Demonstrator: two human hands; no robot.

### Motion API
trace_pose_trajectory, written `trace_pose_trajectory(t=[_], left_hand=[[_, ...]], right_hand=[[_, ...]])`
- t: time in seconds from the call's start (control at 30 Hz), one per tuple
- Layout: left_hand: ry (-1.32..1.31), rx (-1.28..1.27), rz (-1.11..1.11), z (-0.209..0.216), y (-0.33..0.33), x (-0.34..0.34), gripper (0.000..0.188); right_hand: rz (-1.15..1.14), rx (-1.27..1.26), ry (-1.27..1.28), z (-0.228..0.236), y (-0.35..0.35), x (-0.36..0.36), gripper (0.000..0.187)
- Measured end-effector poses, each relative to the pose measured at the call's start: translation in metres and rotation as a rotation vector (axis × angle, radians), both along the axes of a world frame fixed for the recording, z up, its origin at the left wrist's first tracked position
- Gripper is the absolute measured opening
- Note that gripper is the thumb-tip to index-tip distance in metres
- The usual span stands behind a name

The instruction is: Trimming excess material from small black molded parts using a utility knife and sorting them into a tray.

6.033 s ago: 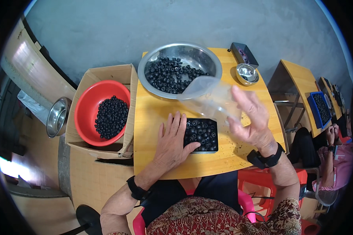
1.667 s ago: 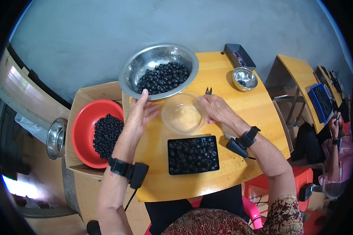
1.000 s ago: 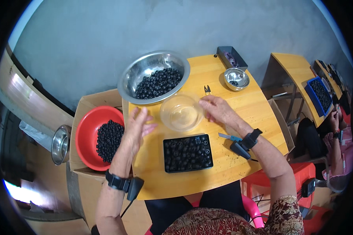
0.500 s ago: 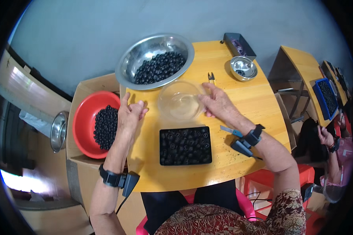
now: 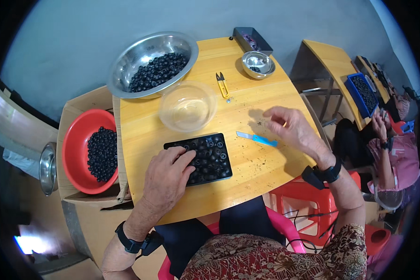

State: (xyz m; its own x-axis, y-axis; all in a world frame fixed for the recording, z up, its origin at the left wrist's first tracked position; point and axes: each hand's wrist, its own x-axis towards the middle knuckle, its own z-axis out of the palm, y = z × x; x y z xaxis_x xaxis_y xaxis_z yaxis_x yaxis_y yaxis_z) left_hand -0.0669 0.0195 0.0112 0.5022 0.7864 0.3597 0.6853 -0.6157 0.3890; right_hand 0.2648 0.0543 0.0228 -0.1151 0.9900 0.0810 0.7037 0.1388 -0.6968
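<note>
My left hand [image 5: 165, 179] lies over the left part of a black rectangular tray [image 5: 205, 182], its bent fingers touching the small round black pieces [image 5: 209, 156] inside. Thumb and forefinger are apart, though some fingertips are hidden. Over the right side of the table, my right hand [image 5: 294, 130] is raised with nothing in it, fingers bent and thumb apart. Just left of it rests a blue-handled knife [image 5: 264, 140] with its blade bare. Behind the tray stands a clear plastic tub [image 5: 188, 106]. Yellow-handled thread snips [image 5: 223, 87] lie to the tub's right.
A large steel basin [image 5: 119, 84] of black pieces stands back left. Beside the table, a red basin [image 5: 74, 149] of more pieces sits in a cardboard box [image 5: 86, 99]. A small steel bowl [image 5: 259, 63] and dark box [image 5: 261, 44] stand back right. Another person [image 5: 392, 158] sits at right.
My right hand has let go of the clear tub and moved right. My left hand has come down from beside the tub onto the black tray. The view has turned slightly.
</note>
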Motion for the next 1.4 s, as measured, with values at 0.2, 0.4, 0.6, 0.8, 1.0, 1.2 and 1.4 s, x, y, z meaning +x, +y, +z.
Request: trace_pose_trajectory(t=[0.2, 0.4, 0.6, 0.8, 1.0, 1.2, 1.4], left_hand=[[-0.213, -0.134, 0.083, -0.008, 0.007, -0.016, 0.026], [-0.245, -0.052, 0.055, -0.023, 0.002, -0.020, 0.023], [-0.209, 0.104, 0.045, -0.030, 0.012, -0.004, 0.021], [-0.108, 0.057, 0.135, -0.030, 0.012, 0.000, 0.019], [-0.075, -0.008, 0.150, -0.025, 0.012, 0.004, 0.020], [-0.056, 0.042, 0.123, -0.024, 0.008, 0.008, 0.018], [-0.061, -0.020, 0.167, -0.016, 0.008, 0.011, 0.016]], right_hand=[[0.176, 0.215, -0.443, -0.033, -0.026, -0.015, 0.025], [0.154, 0.373, -0.603, -0.047, -0.021, -0.035, 0.015], [0.016, 0.430, -0.559, -0.053, -0.009, -0.029, 0.009], [-0.123, 0.318, -0.373, -0.060, 0.004, -0.022, 0.009], [-0.223, 0.045, 0.164, -0.060, -0.006, -0.010, 0.009], [-0.189, -0.031, 0.534, -0.047, -0.033, -0.028, 0.014], [-0.134, -0.339, 1.061, -0.044, -0.050, -0.039, 0.014]])
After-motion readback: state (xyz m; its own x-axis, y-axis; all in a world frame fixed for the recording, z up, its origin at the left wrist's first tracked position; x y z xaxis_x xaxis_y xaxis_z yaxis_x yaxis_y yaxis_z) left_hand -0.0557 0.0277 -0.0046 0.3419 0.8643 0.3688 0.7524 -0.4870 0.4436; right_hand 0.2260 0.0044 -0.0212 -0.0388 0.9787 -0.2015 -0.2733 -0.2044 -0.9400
